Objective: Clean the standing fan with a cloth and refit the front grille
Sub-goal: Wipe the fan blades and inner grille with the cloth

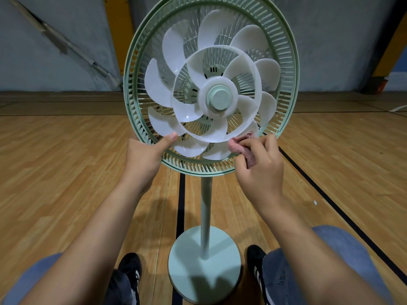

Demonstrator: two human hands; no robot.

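— Which step is this?

— The wiping, I'd say. The fan [211, 84] stands on the floor [66, 172] right in front of the seated person, front grille off and nowhere I can see. The right hand [259, 164] has its fingers [267, 140] bunched round a pink cloth [240, 145], pressed to a low blade [217, 150] at the near right of the rear guard [132, 89].

— And the left?

— The left hand [145, 155] grips the guard's lower left rim, thumb lying over the front edge, the other fingers hidden behind. It looks like steadying.

— What next?

— Likely working the cloth along each blade in turn, light pressure, since the blades are thin translucent plastic and would flex or spin. The left hand would need to hold things still. The grille can't go on until that's finished.

— The room?

— Wooden floor with black lines [181, 208], like a sports hall. A grey wall [66, 69] at the far side, yellow padding [115, 29] on it. The fan's round base [204, 265] sits between the person's shoes [130, 269].
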